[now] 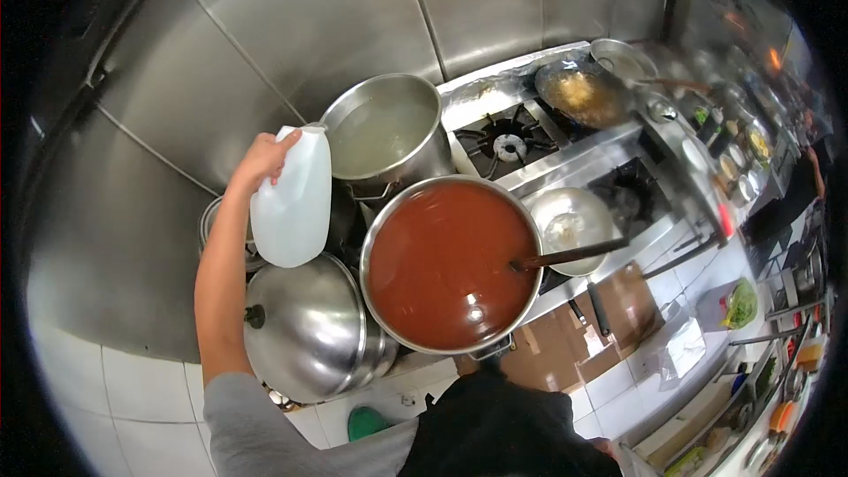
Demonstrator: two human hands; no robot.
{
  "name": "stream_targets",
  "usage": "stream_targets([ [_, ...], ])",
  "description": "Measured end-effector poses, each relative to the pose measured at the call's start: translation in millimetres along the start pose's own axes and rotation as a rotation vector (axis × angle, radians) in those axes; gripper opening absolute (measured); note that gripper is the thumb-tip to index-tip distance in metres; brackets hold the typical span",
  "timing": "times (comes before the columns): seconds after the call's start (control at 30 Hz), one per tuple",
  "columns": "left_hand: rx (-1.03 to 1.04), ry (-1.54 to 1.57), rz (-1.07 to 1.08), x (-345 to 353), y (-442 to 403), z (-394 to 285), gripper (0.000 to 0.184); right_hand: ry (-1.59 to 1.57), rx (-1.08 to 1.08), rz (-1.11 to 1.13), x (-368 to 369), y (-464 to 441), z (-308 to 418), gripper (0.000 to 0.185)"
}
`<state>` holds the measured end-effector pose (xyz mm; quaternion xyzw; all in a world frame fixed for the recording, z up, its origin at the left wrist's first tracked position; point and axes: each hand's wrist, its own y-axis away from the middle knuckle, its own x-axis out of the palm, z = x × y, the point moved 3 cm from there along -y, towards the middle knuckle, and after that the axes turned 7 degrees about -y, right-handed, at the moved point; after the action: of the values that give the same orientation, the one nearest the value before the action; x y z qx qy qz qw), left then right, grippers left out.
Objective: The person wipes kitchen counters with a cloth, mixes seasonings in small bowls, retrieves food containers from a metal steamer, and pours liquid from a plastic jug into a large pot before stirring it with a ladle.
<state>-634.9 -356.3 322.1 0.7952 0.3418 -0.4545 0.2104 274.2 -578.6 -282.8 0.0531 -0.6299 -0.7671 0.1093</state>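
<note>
My left hand [265, 162] is closed round the upper part of a translucent white plastic jug [293, 203], held tilted beside the rim of a tall steel pot [435, 155] of cloudy liquid. In front of that pot stands a wide pot of red-brown sauce [442, 265]; a dark wooden handle [574, 254] leans over its right rim. Below the jug is a large domed steel lid [305, 322]. A small part of my right hand [606, 449] shows at the bottom edge beside the black apron, its fingers hidden.
An uncovered burner [510, 147] lies right of the tall pot. A wok of bubbling oil [579, 93] and a pale pan [570, 221] are on the stove. Cardboard [534, 358] covers part of the tiled floor. At far right a dark-clothed person [786, 203] stands near bowls of ingredients.
</note>
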Motion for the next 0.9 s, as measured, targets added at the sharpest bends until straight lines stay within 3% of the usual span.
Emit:
stream_targets([
  [0.3,0.015,-0.431,0.339,31.6,-71.7,12.4,0.066,-0.078,-0.069,-0.026,60.9,21.1,3.2,0.025],
  [0.5,0.046,-0.683,0.471,37.8,-70.3,-3.6,0.069,-0.129,-0.105,0.004,64.5,-7.8,-19.9,0.031],
  [0.67,0.059,-0.849,0.492,39.0,-77.2,-8.7,0.066,-0.152,-0.163,0.095,43.5,-46.2,-54.3,0.036],
  [0.73,0.036,-0.891,0.501,39.6,-73.7,-13.7,0.063,0.098,-0.448,0.205,28.5,-81.5,-76.5,0.035],
  [0.83,0.010,-0.961,0.483,37.3,-67.5,-24.3,0.060,-0.051,-0.289,0.145,29.0,-66.2,-69.5,0.035],
  [0.9,0.098,-1.011,0.372,36.8,-61.7,-34.3,0.059,-0.091,-0.263,0.131,30.2,-59.7,-67.5,0.036],
])
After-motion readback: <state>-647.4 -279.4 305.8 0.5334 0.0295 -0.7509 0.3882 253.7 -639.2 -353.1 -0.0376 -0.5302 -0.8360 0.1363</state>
